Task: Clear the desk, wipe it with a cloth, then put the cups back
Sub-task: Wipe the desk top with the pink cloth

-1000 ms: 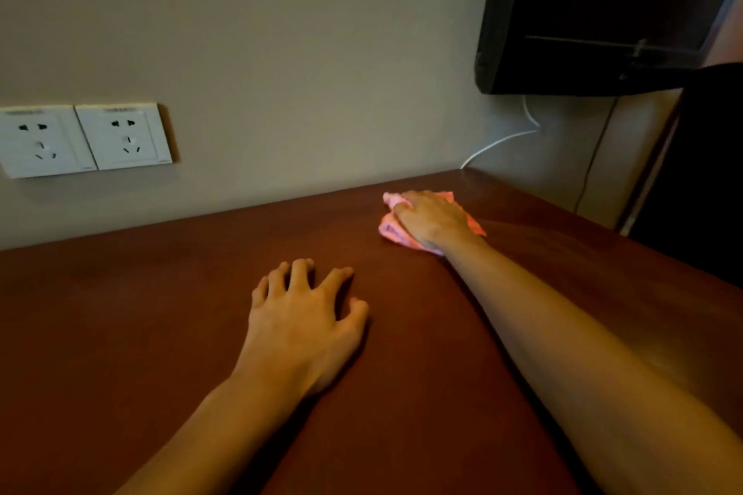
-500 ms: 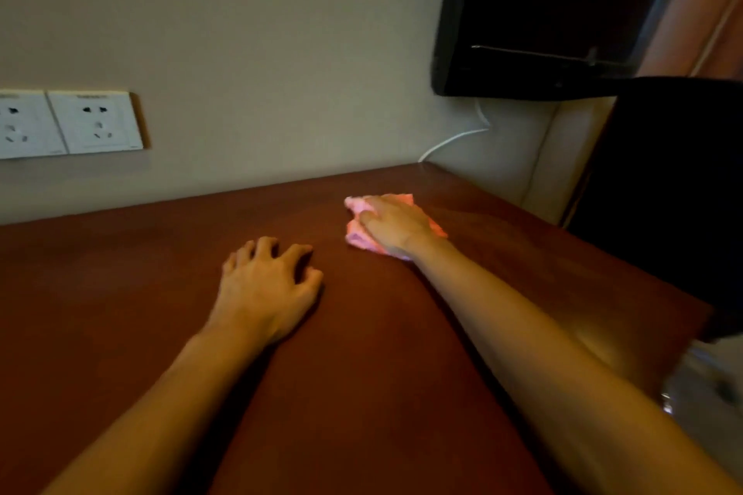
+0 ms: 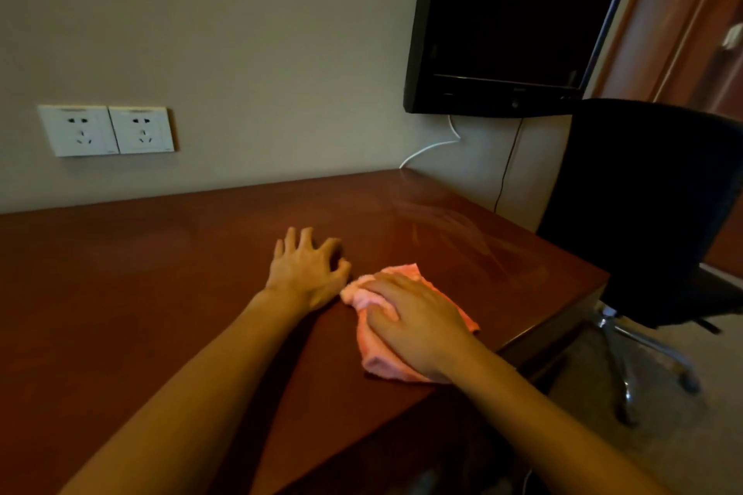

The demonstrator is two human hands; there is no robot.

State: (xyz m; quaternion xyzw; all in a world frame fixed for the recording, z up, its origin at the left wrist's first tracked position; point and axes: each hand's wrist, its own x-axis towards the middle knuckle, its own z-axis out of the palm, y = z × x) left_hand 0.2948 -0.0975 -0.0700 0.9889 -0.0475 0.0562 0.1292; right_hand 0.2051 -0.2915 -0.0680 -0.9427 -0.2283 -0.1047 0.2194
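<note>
A pink cloth (image 3: 372, 358) lies bunched on the dark red-brown desk (image 3: 140, 293), near its right front edge. My right hand (image 3: 418, 317) presses flat on the cloth with straight fingers. My left hand (image 3: 305, 273) rests on the bare desk just left of the cloth, fingers spread and slightly bent, holding nothing. Faint wipe streaks show on the desk's far right corner. No cups are in view.
A black office chair (image 3: 643, 213) stands at the desk's right end. A dark wall-mounted screen (image 3: 510, 20) hangs above that corner with a white cable (image 3: 434, 147) below it. Two white wall sockets (image 3: 106, 130) sit at the left.
My right hand has drawn the cloth back from the far right corner towards me, ending beside my left hand. The view has swung right, bringing the chair into sight.
</note>
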